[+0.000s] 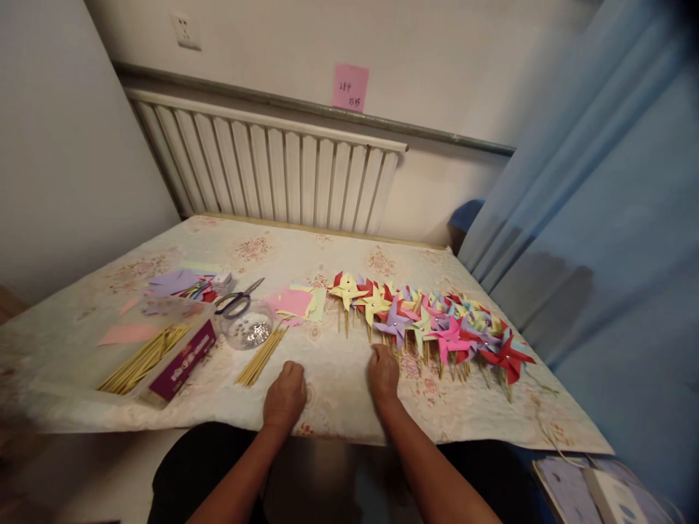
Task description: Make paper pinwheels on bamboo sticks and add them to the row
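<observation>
While both hands rest curled near the tabletop's front edge, left hand [285,397] grips nothing; right hand [383,372] touches the pinwheels [431,324], sticks pointing toward that edge, row running rightward.

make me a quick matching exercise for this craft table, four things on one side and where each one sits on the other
Things:
1. scissors
2. pinwheels
3. pink note
4. left hand

Places:
A. stuck on the wall above the radiator
B. resting on the table's near edge
C. in a row at the table's right
D. just behind the round clear tub

Pairs: 1-D, 2-C, 3-A, 4-B
</observation>
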`<state>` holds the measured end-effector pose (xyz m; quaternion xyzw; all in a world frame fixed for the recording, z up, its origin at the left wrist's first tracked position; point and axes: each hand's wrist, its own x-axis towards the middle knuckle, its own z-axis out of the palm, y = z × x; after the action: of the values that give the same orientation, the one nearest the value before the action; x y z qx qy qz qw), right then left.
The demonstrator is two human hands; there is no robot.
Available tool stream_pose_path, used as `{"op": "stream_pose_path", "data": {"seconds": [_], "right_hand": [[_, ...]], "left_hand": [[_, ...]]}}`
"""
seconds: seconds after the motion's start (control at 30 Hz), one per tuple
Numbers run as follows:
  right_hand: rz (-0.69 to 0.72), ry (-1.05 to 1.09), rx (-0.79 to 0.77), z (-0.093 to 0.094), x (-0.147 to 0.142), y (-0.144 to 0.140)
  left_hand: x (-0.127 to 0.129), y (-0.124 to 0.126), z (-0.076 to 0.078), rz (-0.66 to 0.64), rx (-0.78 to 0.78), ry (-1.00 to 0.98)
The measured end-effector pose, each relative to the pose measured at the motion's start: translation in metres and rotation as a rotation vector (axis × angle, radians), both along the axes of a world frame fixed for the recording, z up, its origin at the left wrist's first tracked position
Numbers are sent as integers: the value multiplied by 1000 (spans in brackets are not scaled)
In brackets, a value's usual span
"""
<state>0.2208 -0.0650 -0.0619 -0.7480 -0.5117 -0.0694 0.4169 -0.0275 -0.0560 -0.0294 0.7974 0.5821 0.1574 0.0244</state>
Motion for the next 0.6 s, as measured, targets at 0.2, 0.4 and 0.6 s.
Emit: {"op": "stream_pose_path", "data": {"seconds": [0.2, 0.4, 0.6], "right_hand": [[82, -182, -159, 4, -6, -9], [63, -194, -212, 10, -8, -8], [44, -174, -228, 7, -7, -3]], "left_hand": [[0, 0, 0, 0, -4, 4], [0, 0, 1, 2, -4, -1], [0, -1, 3, 3, -14, -3]]}}
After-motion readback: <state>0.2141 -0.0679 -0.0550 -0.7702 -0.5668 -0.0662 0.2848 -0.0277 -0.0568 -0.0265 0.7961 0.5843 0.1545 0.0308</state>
